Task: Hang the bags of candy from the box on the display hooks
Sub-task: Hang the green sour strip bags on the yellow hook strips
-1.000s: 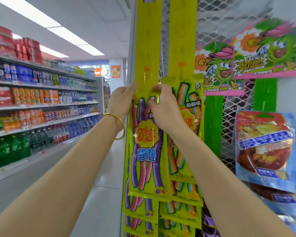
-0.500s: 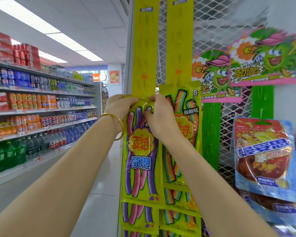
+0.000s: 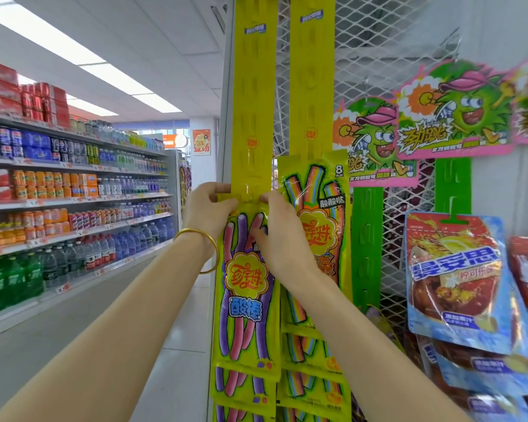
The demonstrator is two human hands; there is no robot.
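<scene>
Both hands are raised together at the centre of the frame, on the top edge of a purple-and-pink candy bag (image 3: 246,300) that lies flat against the left yellow strip (image 3: 252,102). The left hand (image 3: 209,208) pinches the bag's upper left corner. The right hand (image 3: 276,236) pinches the upper right, thumb pressed on the header.

The fingers hide the hang hole and the strip's hook, so I cannot tell whether the bag is caught on it. That is the main risk: if the hands let go before the hole is fully over the hook, the bag would likely slide down and drop to the floor. It might also knock the lower bags (image 3: 244,388) hung beneath it.

Pulling down too hard could tear the thin header or bend the plastic hook. The strip looks to hang loose, so a sideways push may swing it against the rainbow bag (image 3: 316,226) just to the right and unseat it. The gold bangle (image 3: 206,242) on the left wrist sits close to the bag's edge and could snag. The box is out of view.
</scene>
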